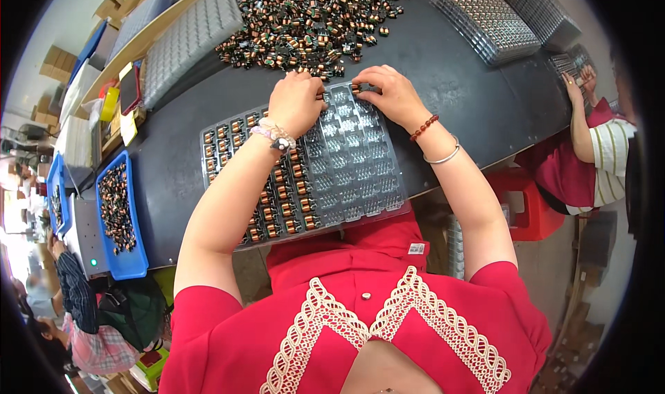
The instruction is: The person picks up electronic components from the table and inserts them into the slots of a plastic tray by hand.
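A clear plastic pocket tray (346, 179) lies at the table's near edge, its left columns filled with small copper-wound coils (282, 193) and its right columns bare. My left hand (296, 102) is over the tray's far part, fingers curled down at the border of the filled columns; what they pinch is hidden. At the tray's far right corner my right hand (393, 95) has thumb and fingers closed on a small copper coil (357, 88). Just beyond both hands spreads a large heap of loose coils (298, 20).
Stacked clear trays (485, 23) stand at the far right, and another tray (194, 41) leans at the far left. A blue bin (123, 214) of coils sits left. Co-workers' hands (578, 86) show at the right; a red stool (530, 207) stands below the table edge.
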Available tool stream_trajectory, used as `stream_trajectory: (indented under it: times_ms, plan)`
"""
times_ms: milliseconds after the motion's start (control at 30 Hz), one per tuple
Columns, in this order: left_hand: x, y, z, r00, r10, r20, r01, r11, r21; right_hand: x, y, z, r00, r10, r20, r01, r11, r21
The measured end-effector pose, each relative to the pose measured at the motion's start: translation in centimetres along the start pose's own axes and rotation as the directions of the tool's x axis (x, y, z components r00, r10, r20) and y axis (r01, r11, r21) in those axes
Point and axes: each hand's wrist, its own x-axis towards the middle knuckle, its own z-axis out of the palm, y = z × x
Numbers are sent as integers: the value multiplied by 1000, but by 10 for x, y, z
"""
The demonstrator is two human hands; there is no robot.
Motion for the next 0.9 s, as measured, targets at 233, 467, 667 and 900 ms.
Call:
stream_trajectory:
  times_ms: [233, 467, 667, 900]
  plan:
    - [-1, -4, 6, 997, -6, -74, 0, 997, -78, -7, 6, 6, 999, 32, -31, -30, 998, 52]
    - [-6, -2, 24, 927, -81, -365, 15, 984, -179, -11, 4, 9, 990, 131, -57, -121, 980, 155]
    - [-15, -14, 17, 985, -145, -97, 121, 968, -221, -16, -6, -5, 999, 18, 31, -16, 997, -78]
    - [15, -55, 24, 890, -258, -376, 221, 965, -139, 32, 3, -3, 982, -44, -184, -8, 962, -272]
